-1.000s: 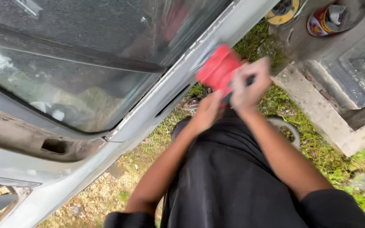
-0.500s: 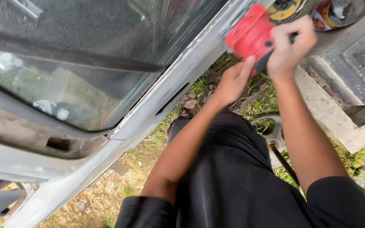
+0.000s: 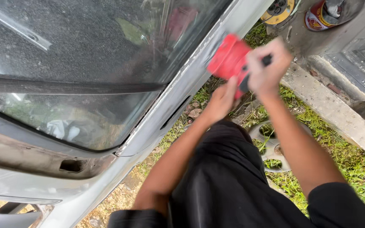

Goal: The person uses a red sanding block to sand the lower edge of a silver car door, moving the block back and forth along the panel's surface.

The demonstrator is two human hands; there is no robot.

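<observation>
A person presses a red sanding block (image 3: 228, 57) against the pale grey window pillar (image 3: 199, 71) of a weathered vehicle body parked on rough grass (image 3: 317, 126). The right hand (image 3: 267, 67) is closed in a fist around the block's dark grip, the block projecting from its inner side and lying flat on the pillar's lower edge, just beside the dusty window glass (image 3: 85, 46). The left hand (image 3: 221, 101) sits directly below the block, its fingers loosely extended and its fingertips touching the underside; whether it grips anything cannot be told through the motion blur.

Judging by the metal, the work appears well begun but unfinished: the pillar around the block looks dull and scuffed, while lower down, near the open mounting hole (image 3: 70, 165), bare, rust-toned patches remain, and the far end of the pillar runs out of view.

Behind the hands, on a concrete slab (image 3: 330, 107), stand a red tin (image 3: 317, 17) and a yellow reel-like object (image 3: 277, 10).
</observation>
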